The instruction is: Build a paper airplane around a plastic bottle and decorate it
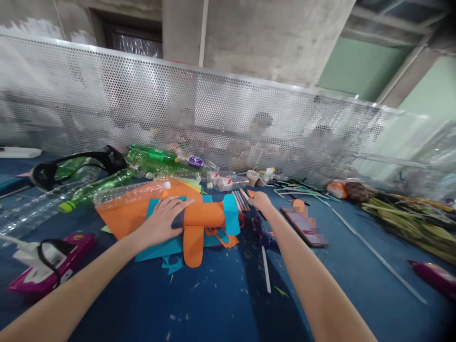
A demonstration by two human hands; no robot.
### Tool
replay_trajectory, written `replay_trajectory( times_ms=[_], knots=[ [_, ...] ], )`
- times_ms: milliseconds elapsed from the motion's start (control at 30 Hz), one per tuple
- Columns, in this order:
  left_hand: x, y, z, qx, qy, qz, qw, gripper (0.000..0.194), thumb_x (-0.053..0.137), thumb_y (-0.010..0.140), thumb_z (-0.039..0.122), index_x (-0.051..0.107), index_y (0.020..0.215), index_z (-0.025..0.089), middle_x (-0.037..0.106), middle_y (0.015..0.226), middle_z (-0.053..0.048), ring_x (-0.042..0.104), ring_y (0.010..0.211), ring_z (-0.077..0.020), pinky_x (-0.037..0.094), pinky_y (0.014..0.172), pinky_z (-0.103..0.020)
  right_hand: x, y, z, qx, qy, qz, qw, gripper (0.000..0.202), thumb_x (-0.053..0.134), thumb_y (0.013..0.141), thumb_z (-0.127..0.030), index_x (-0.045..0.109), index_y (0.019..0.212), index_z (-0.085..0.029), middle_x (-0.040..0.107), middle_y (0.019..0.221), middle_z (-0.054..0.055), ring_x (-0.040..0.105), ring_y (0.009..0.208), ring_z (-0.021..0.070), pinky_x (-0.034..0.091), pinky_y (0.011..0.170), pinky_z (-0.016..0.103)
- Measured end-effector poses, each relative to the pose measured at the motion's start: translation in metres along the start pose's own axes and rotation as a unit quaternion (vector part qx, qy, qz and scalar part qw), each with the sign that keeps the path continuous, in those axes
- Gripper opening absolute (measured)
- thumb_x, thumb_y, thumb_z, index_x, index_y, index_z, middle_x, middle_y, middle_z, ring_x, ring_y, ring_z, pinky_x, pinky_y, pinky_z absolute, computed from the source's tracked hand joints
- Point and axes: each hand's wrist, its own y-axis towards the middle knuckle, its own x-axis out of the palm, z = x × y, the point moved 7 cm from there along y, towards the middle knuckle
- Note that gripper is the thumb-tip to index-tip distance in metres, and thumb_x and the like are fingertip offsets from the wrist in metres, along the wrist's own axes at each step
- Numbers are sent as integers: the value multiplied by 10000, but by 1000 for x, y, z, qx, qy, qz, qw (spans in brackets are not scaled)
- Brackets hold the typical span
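Left hand [162, 222] wide against orange tube [204, 215], right hand [261, 203] of unclear grip, bottles [124, 193] beyond.

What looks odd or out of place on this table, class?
A ragged blue paper scrap with jagged gaps lies near the orange paper tube, and small pale flecks litter the blue tabletop. They look like uncleared cutting waste.

Two hands [162, 219] [260, 201], one orange plane [204, 214], one phone [298, 224]

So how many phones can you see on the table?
1: the phone lies on the blue table, to the right of your right hand. Others could be hidden from view.
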Motion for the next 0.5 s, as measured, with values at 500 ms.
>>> replay_trajectory(
  times_ms=[500],
  knots=[
    [-14,-4,13,13,47,56,997,571,448,828,237,328,1386,245,526,1293,-64,372,1267,-292,144,1087,-559,-4,-15,-1,52,3,-47,998,308,561,903,-293,547,1176,-152,572,1176,94,599,980,215,512,813,407]
  ],
)
